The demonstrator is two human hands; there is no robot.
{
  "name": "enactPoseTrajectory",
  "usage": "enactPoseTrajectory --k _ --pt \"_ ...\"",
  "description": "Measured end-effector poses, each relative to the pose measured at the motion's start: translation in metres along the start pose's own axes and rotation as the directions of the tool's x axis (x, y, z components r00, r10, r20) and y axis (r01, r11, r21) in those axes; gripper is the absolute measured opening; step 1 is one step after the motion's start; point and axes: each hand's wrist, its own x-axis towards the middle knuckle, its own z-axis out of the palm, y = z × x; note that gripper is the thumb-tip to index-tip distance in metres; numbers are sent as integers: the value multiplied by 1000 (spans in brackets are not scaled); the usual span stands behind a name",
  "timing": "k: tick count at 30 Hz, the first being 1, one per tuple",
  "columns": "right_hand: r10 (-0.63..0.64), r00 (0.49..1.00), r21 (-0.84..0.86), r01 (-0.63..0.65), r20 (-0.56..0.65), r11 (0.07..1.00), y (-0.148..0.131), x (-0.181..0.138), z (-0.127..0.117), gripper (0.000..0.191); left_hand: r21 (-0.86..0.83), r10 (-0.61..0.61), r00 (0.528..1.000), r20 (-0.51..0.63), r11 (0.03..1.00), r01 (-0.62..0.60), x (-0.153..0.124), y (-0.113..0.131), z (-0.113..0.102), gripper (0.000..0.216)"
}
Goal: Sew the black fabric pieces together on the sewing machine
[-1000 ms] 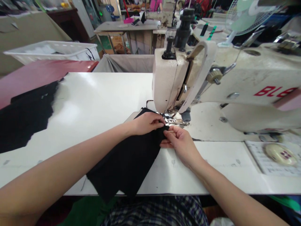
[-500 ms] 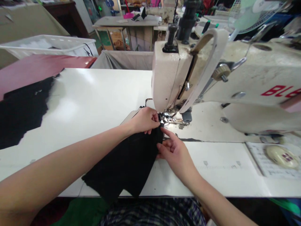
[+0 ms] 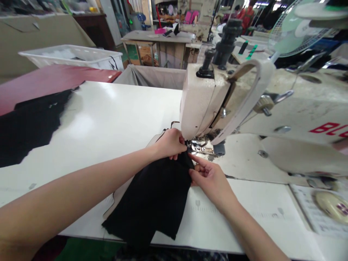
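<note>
Far left: black pile flat on the table, partly over a red sheet. White basket behind, farther off. Nothing altered there apart from the shift of view.

Centre left: left hand, thumb and fingers pinched shut on the far corner of the cloth, right at the presser foot. Same hold as half a second ago.

Centre: cloth, black, spread from the foot toward the near edge of the table, near end hanging over it. Pale strip showing along its left side. Far corner held close at the foot, between both hands.

Centre right: right hand, at the cloth's right edge and touching it. Half a second ago, forefinger stretched out toward the foot. Now curled back, fingertips and thumb closed on that edge. Judged: reaching toward the foot over, both hands gripping, edge held taut at the foot. Needle hidden behind the left fingers. Cannot tell whether the cloth lies under the foot or just before it.

Right: machine, head above the foot, arm running off right. Fan far right, behind. Round disc near right on the table, well apart from both hands.
</note>
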Motion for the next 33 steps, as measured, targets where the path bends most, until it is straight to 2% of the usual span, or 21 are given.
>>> enactPoseTrajectory --k 4,7,10,12,13,14,15,16,18,21,24,27,29,31,33 --pt "-5 1000 40 5 0 999 1 6 0 64 -53 30 998 -52 998 -33 7 -4 0 15" --pt "22 1000 155 -22 4 988 0 2 0 63 -68 14 995 -102 997 -21 9 -7 -4 15" --pt "84 988 304 -120 128 945 0 -18 2 59 -59 18 979 -205 998 -30 -10 -12 -4 11" --pt "115 962 373 -204 247 905 3 -35 7 52 -9 129 939 -318 990 -139 -39 -20 5 4" --pt "123 947 390 -237 296 890 5 -43 10 48 51 263 895 -360 963 -263 -56 -25 12 8" --pt "121 935 396 -256 334 882 7 -49 14 43 93 403 862 -306 914 -394 -74 -31 20 20" --pt "108 927 392 -254 358 884 10 -54 19 38 108 497 840 -217 868 -485 -91 -37 29 41" --pt "84 928 382 -230 363 895 12 -57 23 32 162 536 831 -150 842 -514 -107 -44 36 64" --pt "21 945 348 -140 326 927 17 -58 29 21 264 535 842 -68 824 -502 -129 -54 48 82" --pt "-4 970 245 -57 244 968 22 -55 32 10 312 543 839 -39 804 -506 -140 -61 50 62" --pt "42 983 164 -72 176 984 23 -58 34 16 231 578 815 -26 797 -558 -138 -55 34 40" --pt "106 984 165 -129 143 978 19 -67 39 32 232 563 808 -174 821 -522 -136 -38 12 32" --pt "131 982 181 -155 139 971 17 -75 44 39 363 639 734 -228 756 -545 -137 -27 4 27" --pt "132 982 226 -160 135 961 17 -84 49 43 489 757 642 -118 607 -626 -140 -24 6 23" --pt "128 983 293 -162 130 942 18 -92 53 42 503 820 573 -9 498 -706 -144 -29 19 20"
